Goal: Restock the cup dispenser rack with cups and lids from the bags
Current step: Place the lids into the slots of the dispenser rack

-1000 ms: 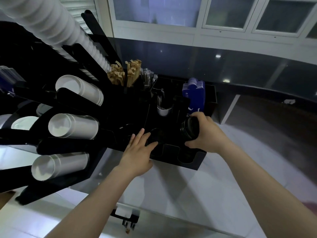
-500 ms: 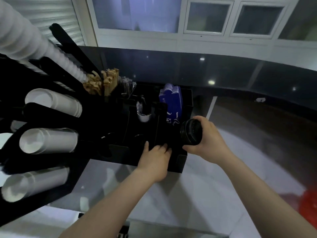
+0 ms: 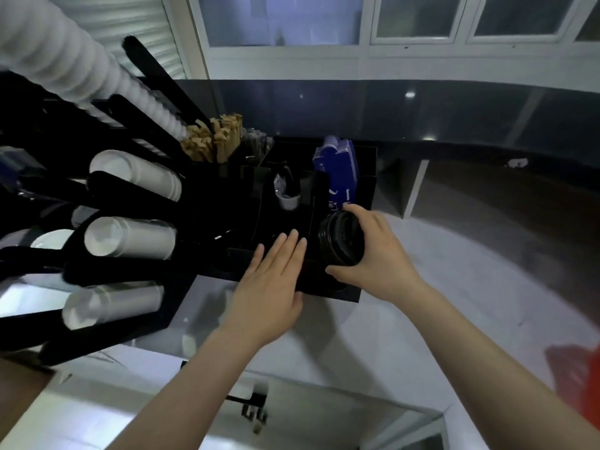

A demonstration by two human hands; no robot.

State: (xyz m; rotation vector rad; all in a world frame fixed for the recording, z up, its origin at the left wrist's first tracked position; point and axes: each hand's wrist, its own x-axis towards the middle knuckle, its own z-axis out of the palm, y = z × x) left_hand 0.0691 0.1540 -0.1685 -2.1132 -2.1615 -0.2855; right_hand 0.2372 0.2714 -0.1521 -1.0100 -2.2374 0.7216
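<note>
tall cup stack (image 3: 65, 60) cut off top-left, red bag (image 3: 578, 378) blurred at right edge

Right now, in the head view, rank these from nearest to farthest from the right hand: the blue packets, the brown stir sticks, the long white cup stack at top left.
From the right hand, which grips a stack of black lids:
1. Blue packets: just above the hand, in the black organizer.
2. Brown stir sticks: further left and up, at the organizer's back.
3. Long white cup stack: farthest, top left corner.
</note>
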